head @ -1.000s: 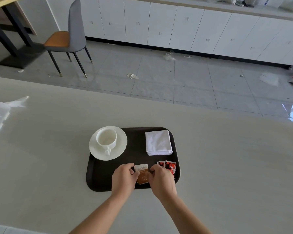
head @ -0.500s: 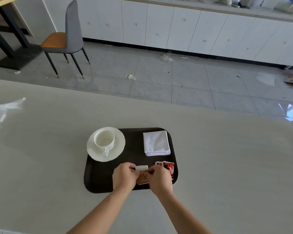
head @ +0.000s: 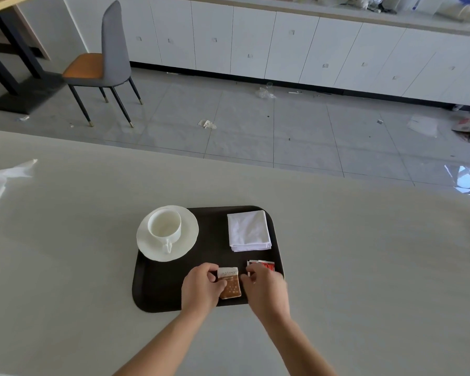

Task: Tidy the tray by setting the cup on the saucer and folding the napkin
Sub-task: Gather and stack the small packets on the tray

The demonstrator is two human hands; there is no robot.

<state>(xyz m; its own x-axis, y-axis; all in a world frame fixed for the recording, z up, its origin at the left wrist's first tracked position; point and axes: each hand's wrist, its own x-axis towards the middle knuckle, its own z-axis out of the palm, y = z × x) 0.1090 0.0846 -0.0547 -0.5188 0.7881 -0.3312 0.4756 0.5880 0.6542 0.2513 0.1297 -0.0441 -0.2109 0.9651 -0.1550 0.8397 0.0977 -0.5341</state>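
Resting on the dark tray [head: 158,291]: white cup [head: 164,226] is sitting on saucer [head: 186,240], far-left; folded napkin [head: 248,230] far-right. Left hand [head: 201,289] is pinching brown packet [head: 229,283]; right hand [head: 265,290], fingers loosely curled & holding nothing, is by red packets [head: 262,265].

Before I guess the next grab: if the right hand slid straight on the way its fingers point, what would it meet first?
Likely the brown-and-white sachet: the right hand points left toward it, a small gap apart, with the left hand just beyond.
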